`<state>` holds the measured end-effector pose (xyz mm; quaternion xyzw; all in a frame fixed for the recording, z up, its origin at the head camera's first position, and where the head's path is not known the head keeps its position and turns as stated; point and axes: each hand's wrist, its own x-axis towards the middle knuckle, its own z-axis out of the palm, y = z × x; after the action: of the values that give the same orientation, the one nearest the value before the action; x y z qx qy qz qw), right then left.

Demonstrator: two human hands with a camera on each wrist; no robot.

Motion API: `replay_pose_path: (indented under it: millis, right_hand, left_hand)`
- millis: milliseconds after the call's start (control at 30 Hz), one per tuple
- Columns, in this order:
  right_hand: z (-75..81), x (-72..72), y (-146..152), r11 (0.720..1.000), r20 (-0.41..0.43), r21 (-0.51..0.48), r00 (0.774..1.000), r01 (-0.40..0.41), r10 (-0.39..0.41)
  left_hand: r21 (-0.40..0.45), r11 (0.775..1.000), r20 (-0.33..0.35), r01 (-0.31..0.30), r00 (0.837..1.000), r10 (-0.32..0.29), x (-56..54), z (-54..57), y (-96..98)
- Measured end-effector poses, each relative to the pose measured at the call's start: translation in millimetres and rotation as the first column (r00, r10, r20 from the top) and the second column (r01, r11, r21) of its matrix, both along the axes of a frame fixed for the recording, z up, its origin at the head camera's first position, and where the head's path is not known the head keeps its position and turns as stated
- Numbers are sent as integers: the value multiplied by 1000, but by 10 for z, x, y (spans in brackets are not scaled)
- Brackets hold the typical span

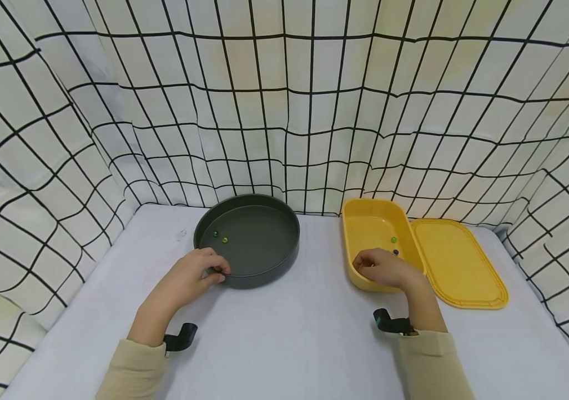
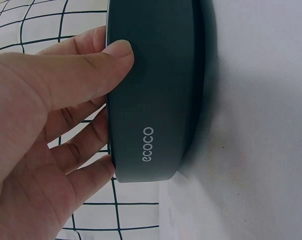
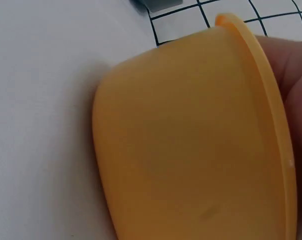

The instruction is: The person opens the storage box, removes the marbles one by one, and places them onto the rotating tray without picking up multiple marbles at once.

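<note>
Across the white desk (image 1: 289,344), a dark pan (image 1: 259,233) stands left and a yellow box (image 1: 371,222) right, a yellow lid (image 1: 459,261) beside it. The left hand (image 1: 196,275) grips the pan's rim; the right hand (image 1: 386,266) dips into the box, fingertips hidden, so its hold cannot be told. Two marbles (image 1: 225,240) lie in the pan, two in the box. Picking out marbles seems the step in hand; the next move likely calls for a light fingertip pinch.

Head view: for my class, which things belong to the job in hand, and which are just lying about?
Likely part of the job:
dark round pan, left hand gripping its rim
yellow tub, right hand partly inside
small balls in both

Seemingly just lying about:
yellow lid, beside the tub
</note>
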<state>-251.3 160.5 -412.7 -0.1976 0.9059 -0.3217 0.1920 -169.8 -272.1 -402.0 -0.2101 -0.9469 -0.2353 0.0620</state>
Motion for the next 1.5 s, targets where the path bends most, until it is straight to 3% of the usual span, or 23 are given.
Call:
replay_pose_path:
  millis: [133,300,367,433,567,700,767,900,967,1033,1133,1200,1300,1500]
  right_hand:
    - [22,5,55,994,36,-101,999,-29,33]
    - [19,-10,49,973,93,-223,995,56,-36]
    - [10,-29,37,946,97,-309,993,97,-70]
    - [10,-49,15,892,91,-435,991,125,-94]
    - [55,-54,-55,712,82,-688,990,139,-114]
    - [128,-29,-154,484,220,-842,971,239,-97]
    - [160,-21,-199,352,330,-876,942,330,-63]
    - [204,-11,-257,107,507,-859,861,502,31]
    - [216,-8,-271,12,558,-829,826,559,84]
    - [221,-5,-276,-52,587,-801,800,596,127]
    - [221,-2,-283,-99,602,-778,781,620,164]
    - [220,-2,-293,-103,604,-775,778,624,172]
    - [218,-3,-316,-89,609,-775,777,626,159]
    - [221,13,-373,-33,621,-779,778,626,94]
  left_hand:
    - [5,1000,-5,4,1000,-4,-4,-4,0]
    - [4,1000,-3,3,1000,-3,-2,-5,-5]
    - [2,1000,0,1,1000,-1,0,-6,-7]
    - [0,1000,2,-1,1000,1,1,-5,-7]
    - [-4,1000,5,-3,1000,3,2,-1,-3]
    - [-5,1000,8,-6,1000,6,2,3,3]
    - [-4,1000,7,-7,1000,7,0,3,4]
    - [-6,1000,6,-7,1000,7,-1,3,3]
    - [-6,1000,8,-9,1000,9,2,2,1]
    - [-5,1000,9,-9,1000,9,3,2,1]
    - [-1,1000,6,-7,1000,7,-2,-2,-1]
    - [1,1000,0,-3,1000,3,-8,-7,-2]
    - [7,1000,-7,1,1000,-1,-14,-14,-4]
    - [0,1000,-2,0,1000,0,-16,-23,-8]
